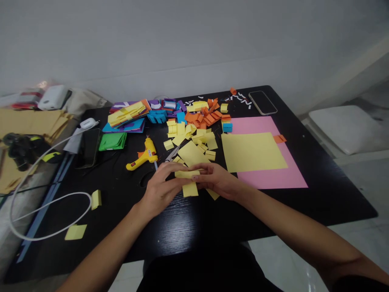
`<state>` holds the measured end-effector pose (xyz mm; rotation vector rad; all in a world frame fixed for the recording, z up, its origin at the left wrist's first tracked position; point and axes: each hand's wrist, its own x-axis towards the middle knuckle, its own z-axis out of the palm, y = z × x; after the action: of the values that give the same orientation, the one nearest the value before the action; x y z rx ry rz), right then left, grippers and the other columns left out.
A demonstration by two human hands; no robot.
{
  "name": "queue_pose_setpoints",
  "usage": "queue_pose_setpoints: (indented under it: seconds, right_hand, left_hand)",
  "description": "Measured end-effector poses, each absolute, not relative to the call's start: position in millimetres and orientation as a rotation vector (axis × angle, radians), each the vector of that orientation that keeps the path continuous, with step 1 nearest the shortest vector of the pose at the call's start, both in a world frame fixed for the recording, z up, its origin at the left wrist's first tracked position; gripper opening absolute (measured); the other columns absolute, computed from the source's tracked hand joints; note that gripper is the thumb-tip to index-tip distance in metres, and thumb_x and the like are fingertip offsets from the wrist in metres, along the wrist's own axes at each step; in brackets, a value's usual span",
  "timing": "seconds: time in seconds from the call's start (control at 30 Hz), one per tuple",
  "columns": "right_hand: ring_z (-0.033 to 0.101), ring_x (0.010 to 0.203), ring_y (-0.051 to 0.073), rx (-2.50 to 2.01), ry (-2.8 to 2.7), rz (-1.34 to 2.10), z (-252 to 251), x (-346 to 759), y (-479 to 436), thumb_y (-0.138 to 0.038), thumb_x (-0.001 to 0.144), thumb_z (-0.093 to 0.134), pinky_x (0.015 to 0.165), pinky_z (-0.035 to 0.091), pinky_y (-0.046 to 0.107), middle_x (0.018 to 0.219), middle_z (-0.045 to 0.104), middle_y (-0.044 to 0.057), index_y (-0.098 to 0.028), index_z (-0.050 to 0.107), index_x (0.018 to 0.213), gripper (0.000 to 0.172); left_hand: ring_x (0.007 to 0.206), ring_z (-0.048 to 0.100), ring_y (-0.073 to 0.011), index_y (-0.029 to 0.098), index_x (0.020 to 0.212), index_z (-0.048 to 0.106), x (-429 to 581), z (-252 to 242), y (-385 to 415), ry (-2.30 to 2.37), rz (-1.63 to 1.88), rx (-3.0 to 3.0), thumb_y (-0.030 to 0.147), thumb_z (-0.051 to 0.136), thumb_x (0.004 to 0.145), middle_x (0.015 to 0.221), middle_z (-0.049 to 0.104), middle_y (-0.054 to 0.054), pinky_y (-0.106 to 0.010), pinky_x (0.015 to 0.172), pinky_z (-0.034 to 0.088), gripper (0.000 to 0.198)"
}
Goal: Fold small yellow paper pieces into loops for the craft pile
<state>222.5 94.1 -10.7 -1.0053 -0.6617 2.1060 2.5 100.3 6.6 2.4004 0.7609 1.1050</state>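
Note:
Between both hands, above the front part of the black table, is a small piece of yellow paper [186, 174]. My left hand [162, 184] grips its left side, fingers pressed together. From the right, my right hand [217, 180] pinches the same piece between thumb and fingers. Another yellow paper strip [190, 190] shows just under it; whether the two are joined I cannot tell. Beyond my fingers lie a larger yellow paper piece [192, 153] and scissors [172, 154], their handles mostly hidden by my left hand. Folded yellow pieces [210, 155] are scattered around there.
A yellow glue gun [146, 155] lies left of the scissors. Orange folded papers [204, 118] and colored paper stacks [129, 114] sit at the back. At right, a yellow sheet [255, 152] overlaps a pink sheet [273, 180]. A phone [263, 102] and a white cable [45, 239] flank the work.

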Motion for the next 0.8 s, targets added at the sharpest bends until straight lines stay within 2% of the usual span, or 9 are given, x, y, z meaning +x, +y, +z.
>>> queue_pose_setpoints:
  seconds: [0.1,0.2,0.27,0.33,0.43,0.5,0.6,0.8]
  right_hand:
    - [0.075,0.079,0.016,-1.023,-0.675,2.068,-12.7,222.5,94.2,-0.022,0.062,0.096,0.072,0.065,0.028,0.091,0.078,0.004,-0.016,0.075,0.099,0.043]
    - [0.074,0.078,0.016,-1.061,-0.761,1.915,-14.3,222.3,94.7,-0.026,0.064,0.095,0.072,0.065,0.03,0.095,0.078,0.005,-0.015,0.074,0.099,0.042]
    - [0.074,0.078,0.016,-1.083,-0.838,1.797,-14.9,221.9,94.6,-0.029,0.066,0.094,0.073,0.065,0.031,0.095,0.077,0.004,-0.016,0.073,0.096,0.039]
    - [0.073,0.076,0.016,-1.095,-0.902,1.721,-15.1,221.2,93.9,-0.031,0.064,0.094,0.072,0.064,0.032,0.091,0.075,0.002,-0.017,0.072,0.091,0.038]
    - [0.071,0.072,0.015,-1.102,-0.976,1.677,-14.8,219.5,91.5,-0.03,0.063,0.095,0.072,0.062,0.031,0.084,0.073,-0.001,-0.018,0.07,0.088,0.037]
    - [0.07,0.072,0.015,-1.098,-1.035,1.677,-14.7,218.5,89.7,-0.031,0.064,0.094,0.074,0.06,0.03,0.082,0.072,-0.002,-0.019,0.071,0.088,0.035]
    - [0.07,0.076,0.016,-1.089,-1.111,1.694,-15.4,217.5,87.8,-0.032,0.066,0.092,0.077,0.058,0.031,0.084,0.074,-0.001,-0.019,0.073,0.089,0.033]
    - [0.072,0.08,0.018,-1.09,-1.093,1.709,-18.9,217.9,88.6,-0.034,0.065,0.092,0.081,0.06,0.035,0.089,0.078,0.002,-0.019,0.077,0.096,0.037]
  left_hand:
    - [0.112,0.068,-0.0257,0.027,0.102,0.079,1.5,8.0,101.2,0.855,1.079,2.351,0.015,0.067,0.094,0.119,0.074,-0.009,-0.044,0.098,0.055,0.019]
    - [0.112,0.069,-0.0253,0.023,0.108,0.073,1.9,8.9,100.7,1.056,1.127,2.13,0.016,0.065,0.092,0.12,0.072,-0.011,-0.043,0.099,0.056,0.019]
    - [0.096,0.072,-0.0219,0.019,0.111,0.069,3.8,8.4,99.6,1.121,1.137,1.847,0.022,0.064,0.093,0.11,0.073,-0.011,-0.037,0.087,0.061,0.019]
    - [0.072,0.07,-0.0172,0.017,0.108,0.067,6.8,7.4,98.1,1.123,1.009,1.572,0.032,0.066,0.094,0.089,0.073,-0.007,-0.03,0.067,0.061,0.021]
    - [0.054,0.061,-0.0125,0.016,0.084,0.066,11.2,5.8,96.2,1.135,0.8,1.427,0.037,0.077,0.085,0.066,0.065,0.0,-0.023,0.052,0.053,0.024]
    - [0.051,0.058,-0.0115,0.017,0.075,0.063,12.9,5.9,95.6,1.141,0.74,1.429,0.038,0.079,0.083,0.059,0.062,0.002,-0.022,0.051,0.051,0.028]
    - [0.053,0.06,-0.0126,0.018,0.073,0.064,13.5,8.0,95.5,1.119,0.712,1.472,0.04,0.078,0.084,0.057,0.063,0.002,-0.023,0.054,0.051,0.028]
    - [0.061,0.065,-0.0144,0.018,0.071,0.069,12.2,12.0,95.4,1.078,0.749,1.596,0.042,0.064,0.096,0.064,0.069,-0.002,-0.025,0.063,0.053,0.035]
